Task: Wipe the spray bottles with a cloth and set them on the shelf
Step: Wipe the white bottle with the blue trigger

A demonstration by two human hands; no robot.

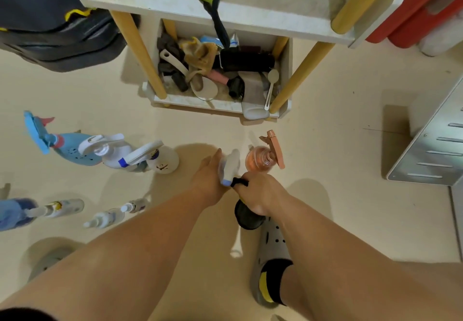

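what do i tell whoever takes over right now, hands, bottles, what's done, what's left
The left hand holds a clear spray bottle with a blue tip.
The right hand grips the dark cloth at that bottle's nozzle end.
The orange bottle stands on the floor just beyond the hands. The other bottles stand on the floor to the left.
The shelf is straight ahead, and no spray bottle shows on it.
Done: nothing shelved that I can see.
Left: finish wiping this one, shelve it, then do the rest.
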